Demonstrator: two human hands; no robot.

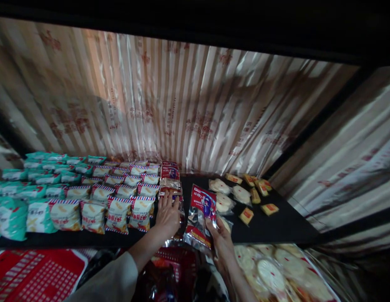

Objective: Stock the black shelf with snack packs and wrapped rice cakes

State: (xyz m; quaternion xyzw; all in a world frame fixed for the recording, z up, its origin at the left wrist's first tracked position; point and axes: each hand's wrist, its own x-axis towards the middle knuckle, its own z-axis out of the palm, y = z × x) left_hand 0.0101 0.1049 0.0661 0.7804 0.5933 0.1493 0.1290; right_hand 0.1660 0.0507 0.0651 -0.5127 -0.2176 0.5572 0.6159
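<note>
Head view, both hands over front part of black shelf [261,230]. R hand [222,239] has the held red packet [199,212] by its lower R side, thumb on front face, fingers mostly hidden behind. L hand [168,218]: fingers out straight, slightly spread, tips on near end of the red packet row [170,174]; thumb hidden, can't tell if it pinches anything. Key relation: held pkt is just R of the row and a bit nearer the person, w/ a strip of bare shelf showing btwn them toward the back. Row runs front-to-back, roughly in line w/ L forearm's reach; held pkt's long axis runs nearly same way, top end away from person, leaning slightly R, face tilted up. R hand is nearer the held pkt, L hand nearer the row. Pkt look: flat, glossy, approx rectangular; red w/ dark areas, white lettering near top, blue-purple patch on R half, yellowish print low down, shiny silvery bottom edge. Pkts in row look same type, red + blue w/ silvery ends, overlapping; exact count unclear. L of row: striped-edge snack bags [118,214], then teal bags [40,216]. R of held pkt: round pale packs [242,195], small yellow packs [269,209].
</note>
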